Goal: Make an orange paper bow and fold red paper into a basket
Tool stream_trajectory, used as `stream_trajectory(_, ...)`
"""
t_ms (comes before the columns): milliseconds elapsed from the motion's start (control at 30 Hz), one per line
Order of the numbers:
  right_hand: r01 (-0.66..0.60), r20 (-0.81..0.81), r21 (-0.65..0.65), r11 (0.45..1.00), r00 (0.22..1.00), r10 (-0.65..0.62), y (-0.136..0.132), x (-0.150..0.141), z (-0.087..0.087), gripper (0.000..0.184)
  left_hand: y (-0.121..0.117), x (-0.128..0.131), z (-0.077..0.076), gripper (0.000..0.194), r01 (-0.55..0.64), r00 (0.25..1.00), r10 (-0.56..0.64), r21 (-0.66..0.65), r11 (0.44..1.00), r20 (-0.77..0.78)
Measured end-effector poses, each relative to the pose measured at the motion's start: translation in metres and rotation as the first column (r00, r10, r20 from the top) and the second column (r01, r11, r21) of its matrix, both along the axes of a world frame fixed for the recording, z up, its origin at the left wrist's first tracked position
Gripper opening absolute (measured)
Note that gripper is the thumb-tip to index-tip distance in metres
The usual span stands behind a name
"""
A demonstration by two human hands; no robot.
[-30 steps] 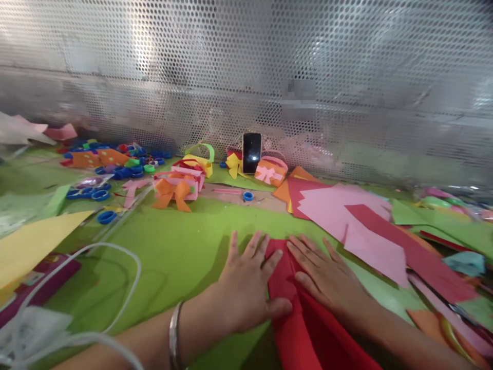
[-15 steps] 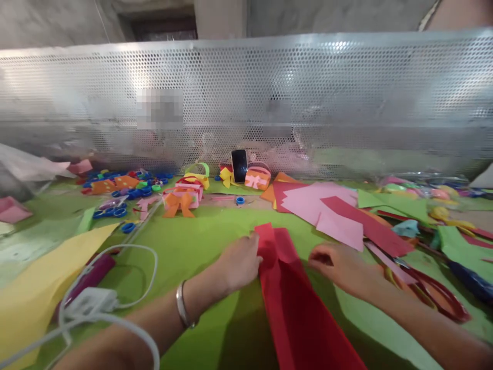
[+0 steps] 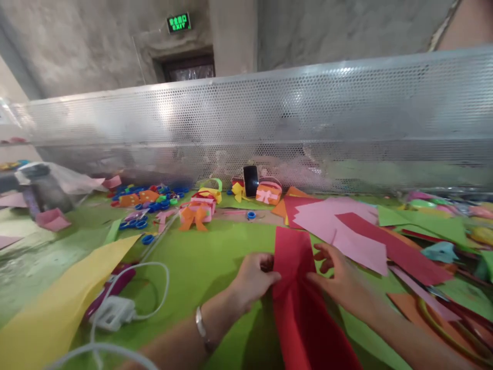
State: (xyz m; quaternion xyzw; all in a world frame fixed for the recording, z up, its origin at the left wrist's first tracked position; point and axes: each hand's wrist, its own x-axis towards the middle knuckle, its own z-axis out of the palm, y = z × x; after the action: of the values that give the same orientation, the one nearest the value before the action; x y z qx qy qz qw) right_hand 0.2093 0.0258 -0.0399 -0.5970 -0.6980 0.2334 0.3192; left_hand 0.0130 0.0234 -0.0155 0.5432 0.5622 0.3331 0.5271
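A long strip of red paper [image 3: 293, 252] stretches from mid-table toward me, its far end a flat flap and its near part creased down the middle. My left hand [image 3: 252, 281] grips the strip's left edge, thumb over the paper and fingers curled. On the opposite edge my right hand [image 3: 341, 280] holds on loosely, thumb on the paper and fingers bent, with a gap showing between thumb and fingers. What lies under the strip is hidden.
Right of my hands lie pink paper sheets [image 3: 339, 218], another red strip [image 3: 393, 246] and blurred scissors [image 3: 468, 329]. A white charger [image 3: 113, 312] with its cable and yellow paper [image 3: 73, 293] are at left. Paper bags [image 3: 268, 192], a phone [image 3: 250, 181] and blue-handled scissors [image 3: 157, 205] line the metal screen.
My right hand has come in from the side to the red paper's right edge. The left hand has shifted along the left edge, and the far flap now lies flatter. The camera view has tilted up.
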Motion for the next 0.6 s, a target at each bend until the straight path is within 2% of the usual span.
stream_trajectory(67, 0.013, -0.084, 0.0, 1.0, 0.996, -0.013, 0.002, 0.0, -0.001, 0.056, 0.002, -0.002, 0.003, 0.013, 0.022, 0.991, -0.014, -0.057, 0.998, 0.134)
stream_trajectory(200, -0.058, -0.205, -0.065, 0.996, 0.978, 0.044, -0.003, -0.009, -0.001, 0.038, 0.004, -0.009, 0.006, 0.021, 0.105, 0.946, -0.059, -0.129, 0.986, 0.319)
stream_trajectory(267, -0.083, -0.197, -0.106, 0.991, 0.978, 0.061, -0.003, -0.011, 0.009, 0.032, 0.006, -0.013, 0.005, 0.021, 0.062, 0.92, 0.025, -0.209, 0.976, 0.391)
stream_trajectory(333, -0.077, -0.151, -0.126, 0.989, 0.987, 0.058, 0.0, -0.004, 0.028, 0.027, 0.01, -0.016, 0.006, 0.026, -0.03, 0.929, 0.125, -0.267, 0.963, 0.347)
stream_trajectory(400, -0.017, -0.085, -0.088, 0.996, 0.996, 0.01, 0.001, 0.016, 0.052, 0.029, 0.014, -0.019, 0.008, 0.026, -0.099, 0.938, 0.186, -0.289, 0.952, 0.293)
stream_trajectory(500, 0.129, 0.087, 0.045, 0.991, 0.987, -0.133, -0.011, 0.067, 0.08, 0.024, 0.017, -0.022, 0.011, 0.03, -0.174, 0.934, 0.256, -0.306, 0.936, 0.251)
stream_trajectory(600, 0.3, 0.298, 0.182, 0.936, 0.891, -0.344, -0.043, 0.13, 0.081, 0.02, 0.023, -0.027, 0.011, 0.035, -0.116, 0.927, 0.208, -0.29, 0.95, 0.312)
